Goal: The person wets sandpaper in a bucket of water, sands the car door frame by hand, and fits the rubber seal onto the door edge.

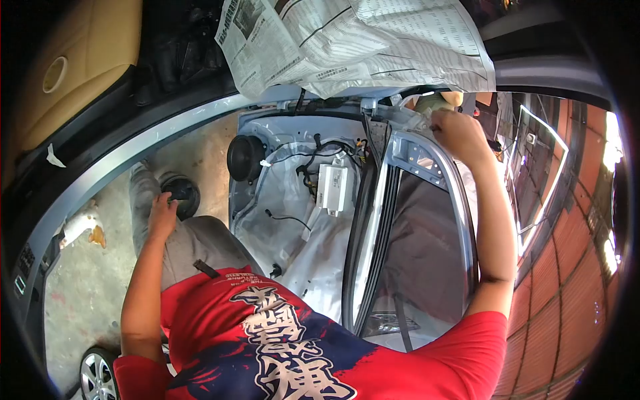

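While your left hand (162,215) bends its fingers over the near edge of a black round part (181,196), your right hand (459,137) is raised to the upper front corner of the opened door (408,141). The round part is dark and dished, lying directly at your left fingertips, beside your grey trouser leg; the fingers are partly curled, but you cannot tell from this view whether they grip it or only touch it. Your right fingers are curled inward more tightly, and their tips are too hidden to show what, if anything, they hold.

Between your arms, the door's pale blue painted metal frames a crinkled, translucent sheet (300,250) with a milky sheen. A matte black round speaker (245,158) sits at its upper left, closer to your left hand. A ribbed, silvery rectangular module (333,187) lies nearer the middle, with thin dark wiring (308,167) looping beside it. Long black rubber strips (379,257) run along the door, next to the dark window area (430,247).

Creased, printed newspaper (367,47) drapes above the door, its lower edge near your right hand. Smooth tan trim (83,63) with a round recess fills the upper left.
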